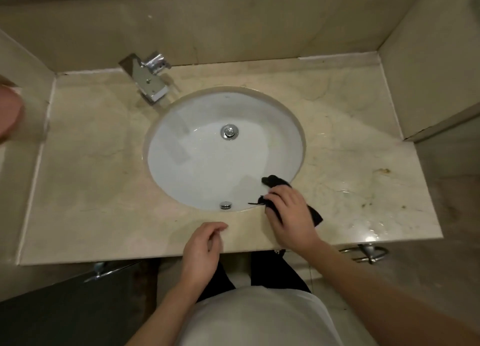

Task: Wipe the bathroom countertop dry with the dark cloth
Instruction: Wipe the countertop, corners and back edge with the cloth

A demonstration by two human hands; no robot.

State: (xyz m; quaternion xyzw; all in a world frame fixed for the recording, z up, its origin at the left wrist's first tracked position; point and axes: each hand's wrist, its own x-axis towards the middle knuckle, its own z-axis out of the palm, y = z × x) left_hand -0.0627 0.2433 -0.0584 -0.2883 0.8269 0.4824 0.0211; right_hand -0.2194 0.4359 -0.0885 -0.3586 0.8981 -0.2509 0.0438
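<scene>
Two bare hands over a beige marble surface (91, 143) with a round white basin (197, 164) sunk into its middle. Right hand (291, 216) pressed down on the dark cloth (275, 182) at the basin's near right rim, fingers curled over the fabric, grip closed on it. Cloth bunched under the palm: one end poking over the rim into the basin, another corner sticking out to the right of the wrist onto the marble, a thin dark string trailing left along the rim. Left hand (202, 249) at the front edge of the surface, just below the basin, fingers loosely curled, grip holding nothing, well apart from the cloth. Chrome tap (149, 81) at the back left of the basin, angled toward it. Metal drain plug (229, 132) in the basin floor, small chrome overflow cap (225, 205) on the near wall. Wet glare and a few yellowish-brown specks on the marble to the right, near the front corner. Chrome ring (368, 252) mounted under the front edge on the right. Pale shirt and dark trousers at the bottom of the view.
</scene>
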